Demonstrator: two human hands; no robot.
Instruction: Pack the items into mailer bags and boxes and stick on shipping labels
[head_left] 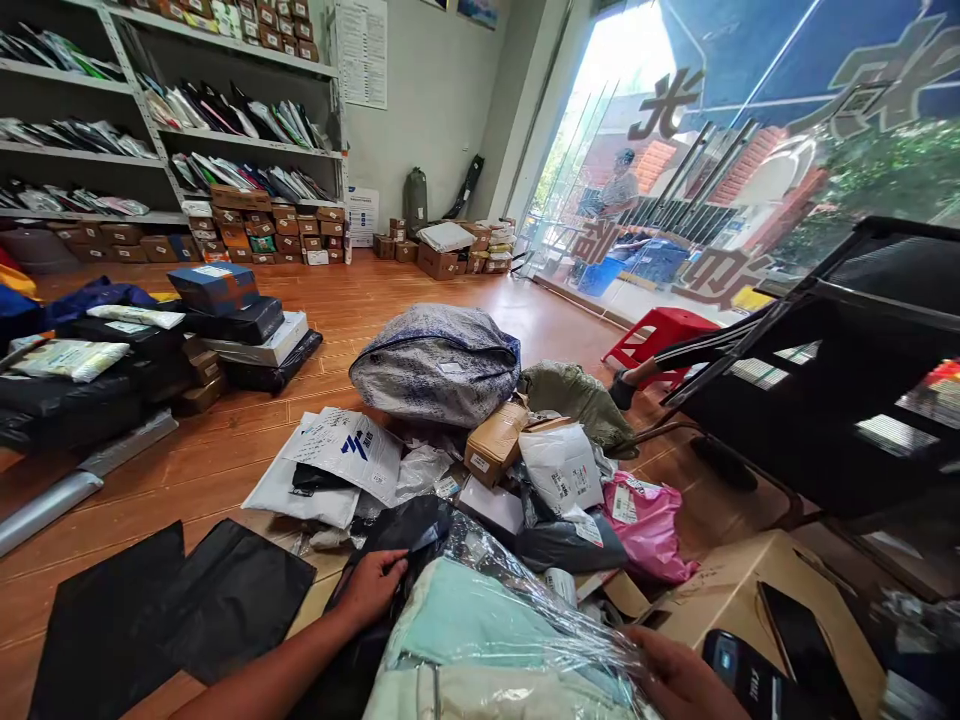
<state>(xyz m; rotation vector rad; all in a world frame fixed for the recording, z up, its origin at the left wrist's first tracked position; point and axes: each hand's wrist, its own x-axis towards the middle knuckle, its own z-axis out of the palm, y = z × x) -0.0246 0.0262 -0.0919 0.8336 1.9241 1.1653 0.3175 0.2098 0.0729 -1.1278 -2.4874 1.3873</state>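
A bundle of pale green and cream fabric in clear plastic wrap (487, 640) lies right in front of me. My left hand (373, 585) grips the edge of a black plastic mailer bag (405, 530) beside the bundle's left end, fingers curled on it. At the bundle's lower right, my right hand (679, 675) rests against the clear wrap with its fingers pressed to the plastic. Just right of that hand a black handheld scanner (742, 675) lies on a cardboard box (720, 590).
A heap of parcels lies ahead on the wooden floor: a grey-blue bag (439, 362), white mailers (330, 460), a small brown box (495, 440), a pink mailer (649, 525). Flat black bags (172, 600) lie at left. Shelves (150, 130) line the back wall. A red stool (660, 335) and black rack (840, 380) stand at right.
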